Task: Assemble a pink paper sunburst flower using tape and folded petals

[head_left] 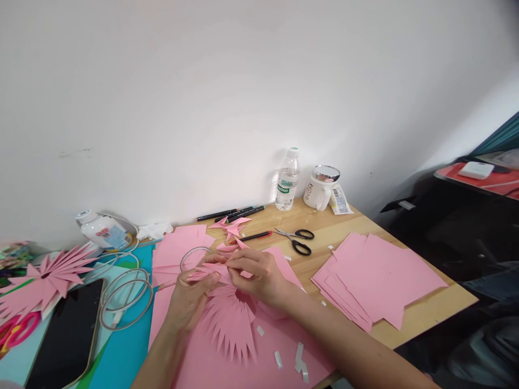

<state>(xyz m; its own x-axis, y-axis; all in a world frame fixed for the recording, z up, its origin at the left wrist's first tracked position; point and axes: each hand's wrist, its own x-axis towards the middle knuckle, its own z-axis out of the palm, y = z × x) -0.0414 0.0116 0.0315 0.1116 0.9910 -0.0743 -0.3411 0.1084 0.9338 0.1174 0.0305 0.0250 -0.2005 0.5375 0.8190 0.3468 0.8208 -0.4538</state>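
Note:
My left hand [188,302] and my right hand [259,275] meet over a pink spiky paper fan [231,321] that lies on pink sheets on the wooden table [421,316]. Both hands pinch a folded pink paper spike [211,269] at the top of the fan, fingers pressed together on it. The fan's pointed strips spread out below my hands toward me.
A stack of pink paper squares [377,278] lies at right. Scissors [298,240], markers [231,213], a pink paper star [232,227], a water bottle [287,181] and a white mug [320,189] stand behind. At left are wire rings [125,294], a tablet [67,335] and a finished pink fan [44,275].

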